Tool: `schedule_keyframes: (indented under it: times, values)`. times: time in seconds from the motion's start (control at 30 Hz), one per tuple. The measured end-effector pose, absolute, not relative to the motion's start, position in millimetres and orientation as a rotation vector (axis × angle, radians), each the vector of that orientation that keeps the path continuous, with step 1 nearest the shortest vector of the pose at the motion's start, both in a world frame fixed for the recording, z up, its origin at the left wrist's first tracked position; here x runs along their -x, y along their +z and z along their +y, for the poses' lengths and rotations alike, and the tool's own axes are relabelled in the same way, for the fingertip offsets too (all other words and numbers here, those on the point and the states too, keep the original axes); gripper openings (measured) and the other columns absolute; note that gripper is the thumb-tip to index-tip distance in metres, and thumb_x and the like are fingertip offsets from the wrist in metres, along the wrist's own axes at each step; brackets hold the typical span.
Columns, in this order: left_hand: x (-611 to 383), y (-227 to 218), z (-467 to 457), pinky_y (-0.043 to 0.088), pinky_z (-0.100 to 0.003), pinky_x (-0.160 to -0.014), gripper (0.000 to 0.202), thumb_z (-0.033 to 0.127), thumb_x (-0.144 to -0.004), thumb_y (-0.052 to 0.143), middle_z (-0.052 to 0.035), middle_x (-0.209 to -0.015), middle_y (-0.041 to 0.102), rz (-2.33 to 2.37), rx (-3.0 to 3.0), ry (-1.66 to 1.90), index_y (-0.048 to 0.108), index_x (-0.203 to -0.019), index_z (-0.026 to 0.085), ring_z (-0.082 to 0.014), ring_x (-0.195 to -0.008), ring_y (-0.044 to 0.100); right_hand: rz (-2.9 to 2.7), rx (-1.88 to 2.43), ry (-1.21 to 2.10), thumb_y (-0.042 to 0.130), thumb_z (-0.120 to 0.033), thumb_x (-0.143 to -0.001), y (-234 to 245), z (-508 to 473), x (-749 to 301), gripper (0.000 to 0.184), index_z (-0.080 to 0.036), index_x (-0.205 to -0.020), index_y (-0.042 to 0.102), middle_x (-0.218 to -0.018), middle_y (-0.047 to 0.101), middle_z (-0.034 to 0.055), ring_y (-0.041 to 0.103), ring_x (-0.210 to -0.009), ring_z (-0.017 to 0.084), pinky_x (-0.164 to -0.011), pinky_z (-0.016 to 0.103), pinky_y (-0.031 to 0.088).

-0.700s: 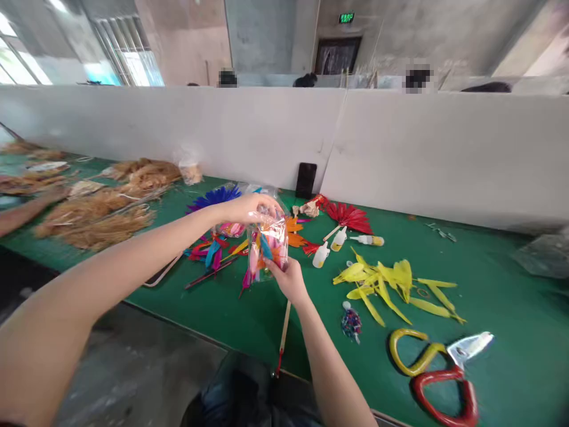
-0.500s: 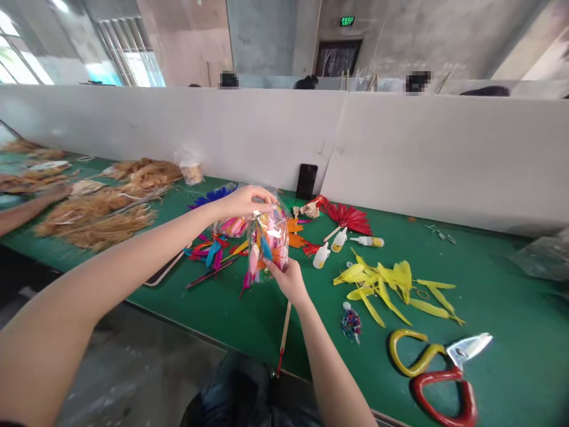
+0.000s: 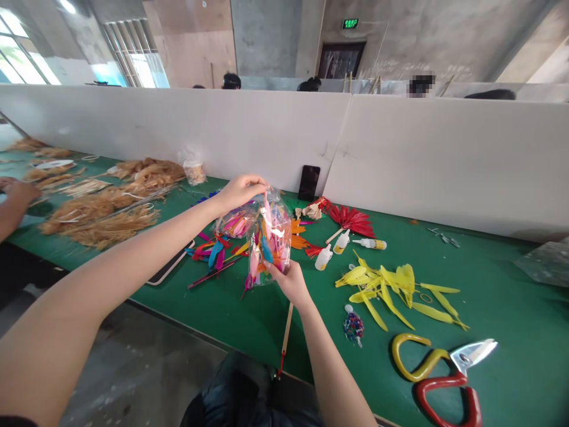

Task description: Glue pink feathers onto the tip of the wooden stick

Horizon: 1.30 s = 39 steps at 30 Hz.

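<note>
Crinkly clear plastic bag of coloured feathers [image 3: 270,240]: light, limp, slippery. Right hand [image 3: 288,280] grips its bottom; left hand [image 3: 240,191] pinches the top, the likeliest firm hold.

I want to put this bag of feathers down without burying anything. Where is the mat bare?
Bare green mat lies right of the yellow feathers, up to the white divider, and near the front edge between the stick and the bead packet. It is crowded under the bag, around the glue bottles and by the scissors.
</note>
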<state>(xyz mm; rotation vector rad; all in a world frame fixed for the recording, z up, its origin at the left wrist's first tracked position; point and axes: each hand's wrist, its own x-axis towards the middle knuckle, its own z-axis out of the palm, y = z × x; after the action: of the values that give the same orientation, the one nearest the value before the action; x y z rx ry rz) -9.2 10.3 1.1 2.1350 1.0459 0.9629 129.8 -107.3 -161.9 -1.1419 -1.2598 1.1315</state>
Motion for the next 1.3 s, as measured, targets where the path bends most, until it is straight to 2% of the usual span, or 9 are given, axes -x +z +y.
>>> schedule_keyframes:
  times: [0.17, 0.33, 0.47, 0.63, 0.77, 0.87, 0.97, 1.13, 1.3]
  values:
    - [14, 7, 13, 0.043, -0.028, -0.083, 0.015, 0.027, -0.075, 0.055, -0.0046, -0.089, 0.066, 1.006, -2.120, 1.225, 0.065, -0.068, 0.017, -0.0158, -0.088, 0.059, -1.252, 1.144, 1.141, 0.065, -0.051, -0.068, -162, -107, -130, 0.037, -0.015, -0.078, 0.067, -0.065, 0.066, 0.0021, 0.057, -0.055, 0.016, -0.048, 0.026, 0.045]
    - [26, 14, 16, 0.044, -0.025, -0.071, 0.016, 0.029, -0.074, 0.057, -0.0028, -0.074, 0.065, 1.146, -1.775, 1.656, 0.065, -0.068, 0.017, -0.0143, -0.078, 0.058, -1.245, 1.159, 1.128, 0.063, -0.048, -0.071, -163, -109, -131, 0.040, -0.016, -0.094, 0.064, -0.081, 0.070, 0.0052, 0.063, -0.066, 0.019, -0.054, 0.028, 0.051]
    - [32, 13, -8, 0.043, -0.023, -0.065, 0.013, 0.028, -0.072, 0.059, -0.0014, -0.071, 0.063, 1.115, -1.570, 1.741, 0.063, -0.066, 0.017, -0.0130, -0.075, 0.057, -1.228, 1.202, 1.077, 0.062, -0.045, -0.072, -160, -95, -123, 0.045, -0.016, -0.106, 0.058, -0.092, 0.070, 0.0073, 0.065, -0.079, 0.022, -0.065, 0.032, 0.053]
    - [35, -3, -50, 0.043, -0.023, -0.064, 0.011, 0.028, -0.072, 0.061, -0.0014, -0.073, 0.064, 1.037, -1.396, 1.710, 0.064, -0.067, 0.019, -0.0132, -0.076, 0.058, -1.234, 1.259, 1.030, 0.066, -0.045, -0.069, -143, -59, -108, 0.064, -0.013, -0.122, 0.048, -0.101, 0.066, 0.0136, 0.063, -0.094, 0.029, -0.081, 0.045, 0.049]
    - [40, -22, -67, 0.043, -0.023, -0.065, 0.010, 0.029, -0.072, 0.063, -0.0007, -0.076, 0.064, 1.068, -1.320, 1.696, 0.065, -0.070, 0.020, -0.0132, -0.076, 0.057, -1.284, 1.194, 0.996, 0.072, -0.044, -0.064, -121, -66, -114, 0.076, -0.016, -0.129, 0.043, -0.127, 0.052, 0.0161, 0.045, -0.121, 0.030, -0.098, 0.046, 0.039]
    - [35, -47, -84, 0.043, -0.024, -0.066, 0.010, 0.031, -0.072, 0.063, 0.0005, -0.073, 0.063, 1.133, -1.267, 1.724, 0.064, -0.071, 0.020, -0.0141, -0.075, 0.057, -1.378, 1.042, 1.129, 0.066, -0.053, -0.069, -105, -98, -121, 0.053, -0.020, -0.110, 0.059, -0.113, 0.063, 0.0098, 0.058, -0.106, 0.026, -0.089, 0.040, 0.048]
    - [17, -84, -114, 0.046, -0.028, -0.071, 0.010, 0.033, -0.074, 0.061, 0.0005, -0.076, 0.062, 1.240, -1.160, 1.696, 0.063, -0.074, 0.023, -0.0169, -0.078, 0.057, -1.246, 0.756, 1.389, 0.044, -0.055, -0.084, -96, -129, -121, 0.045, -0.022, -0.111, 0.060, -0.119, 0.061, 0.0083, 0.062, -0.102, 0.023, -0.081, 0.037, 0.052]
    - [2, -137, -150, 0.047, -0.036, -0.076, 0.013, 0.040, -0.080, 0.054, -0.0028, -0.082, 0.062, 1.292, -1.163, 1.430, 0.060, -0.076, 0.029, -0.0242, -0.087, 0.059, -0.874, 0.879, 1.330, 0.050, -0.054, -0.083, -106, -143, -132, 0.041, -0.017, -0.088, 0.066, -0.075, 0.071, 0.0065, 0.068, -0.079, 0.021, -0.075, 0.034, 0.052]
    - [49, -144, -97, 0.045, -0.037, -0.078, 0.036, 0.046, -0.077, 0.056, -0.0071, -0.091, 0.061, 1.646, -1.579, 1.390, 0.055, -0.105, 0.023, -0.0248, -0.085, 0.059, -0.740, 0.802, 1.335, 0.059, -0.056, -0.075, -111, -124, -156, 0.037, -0.019, -0.074, 0.060, -0.050, 0.054, -0.0045, 0.062, -0.060, 0.013, -0.069, 0.028, 0.051]
